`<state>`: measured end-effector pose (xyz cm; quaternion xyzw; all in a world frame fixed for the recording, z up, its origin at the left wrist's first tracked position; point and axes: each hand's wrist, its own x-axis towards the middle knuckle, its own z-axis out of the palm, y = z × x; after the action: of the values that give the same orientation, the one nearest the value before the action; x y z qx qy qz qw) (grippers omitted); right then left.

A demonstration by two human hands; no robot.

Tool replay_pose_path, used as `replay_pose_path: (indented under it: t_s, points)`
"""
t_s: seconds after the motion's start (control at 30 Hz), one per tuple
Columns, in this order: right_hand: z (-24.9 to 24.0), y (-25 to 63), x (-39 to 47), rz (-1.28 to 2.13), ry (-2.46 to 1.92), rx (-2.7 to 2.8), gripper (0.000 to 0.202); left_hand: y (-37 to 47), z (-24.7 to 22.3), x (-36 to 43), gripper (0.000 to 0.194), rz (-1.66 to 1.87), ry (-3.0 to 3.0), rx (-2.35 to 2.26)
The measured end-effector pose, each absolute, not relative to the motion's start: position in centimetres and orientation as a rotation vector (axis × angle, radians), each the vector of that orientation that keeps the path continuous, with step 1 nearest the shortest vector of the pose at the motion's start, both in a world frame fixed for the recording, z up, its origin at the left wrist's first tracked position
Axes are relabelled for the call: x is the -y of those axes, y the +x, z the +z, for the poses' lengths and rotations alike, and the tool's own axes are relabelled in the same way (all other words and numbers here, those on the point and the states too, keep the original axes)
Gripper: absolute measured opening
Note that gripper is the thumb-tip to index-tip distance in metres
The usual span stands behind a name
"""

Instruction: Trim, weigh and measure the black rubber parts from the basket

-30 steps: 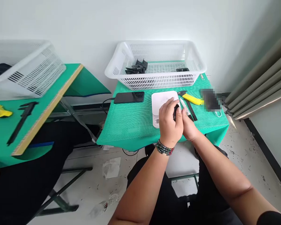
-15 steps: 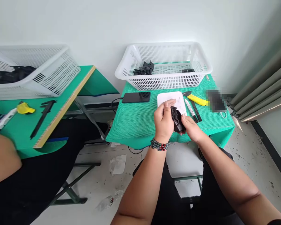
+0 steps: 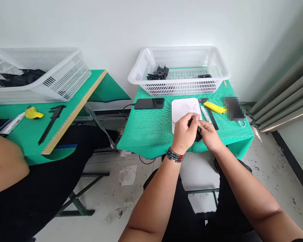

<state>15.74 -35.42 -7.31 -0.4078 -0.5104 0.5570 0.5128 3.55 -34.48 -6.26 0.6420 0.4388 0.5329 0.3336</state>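
Observation:
Over the near edge of the green-covered table [image 3: 151, 127], both hands are together on a small, shiny black piece [image 3: 198, 136]. Its exact kind is hidden by the fingers. My left hand [image 3: 184, 131], with a beaded bracelet at the wrist, is closed round its left side, thumb on top. From the right, my right hand [image 3: 210, 135] pinches at its upper part, fingertips touching the left thumb. Just behind the hands lies a white, flat, tray-like item [image 3: 184, 108] with dark specks on it. A white marker [image 3: 205, 113] and a slim black tool [image 3: 213, 119] lie beside it.
A white basket [image 3: 176, 88] with black parts [image 3: 158, 73] stands against the wall. A phone [image 3: 149, 103] with a cable, a yellow-handled tool [image 3: 214, 107] and a blurred dark item [image 3: 234, 108] lie around. Another person's arm [image 3: 7, 161] is at the left table.
My right hand has moved up and inward, so its fingertips now meet my left thumb. More of the black piece is covered. The view has shifted slightly.

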Motion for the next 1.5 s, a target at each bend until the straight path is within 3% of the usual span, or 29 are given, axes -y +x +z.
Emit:
replay_pose_path:
  t_s: [0.6, 0.93, 1.1, 1.17, 1.27, 1.37, 1.5]
  points:
    - [-7.7, 15.2, 35.5, 1.496, -0.874, 0.86, 0.044, 2.6, -5.7, 34.3, 0.049, 1.332, 1.699, -1.316]
    - [-8.9, 15.8, 34.2, 1.294, -0.875, 0.745, 0.047, -3.2, -7.7, 31.0, 0.032, 1.885, 1.435, -1.913]
    - [-8.8, 15.3, 34.8, 1.247, -0.835, 1.108, 0.055, 2.0, -7.8, 33.6, 0.057, 1.534, 1.656, -1.227]
    - [-8.7, 15.7, 34.9, 1.156, -0.821, 1.29, 0.063, 3.7, -7.6, 34.3, 0.059, 1.545, 1.683, -1.198]
    - [-8.6, 17.1, 34.2, 0.836, -1.006, 1.398, 0.06, 4.2, -7.2, 34.1, 0.061, 1.706, 1.431, -1.198]
    - [-8.9, 19.2, 32.7, 0.472, -1.466, 1.483, 0.035, 3.7, -6.8, 33.3, 0.065, 1.713, 0.927, -1.052]
    - [-8.9, 21.2, 30.9, 0.353, -2.006, 1.691, 0.031, 3.3, -6.1, 33.2, 0.066, 1.538, 0.602, -0.907]
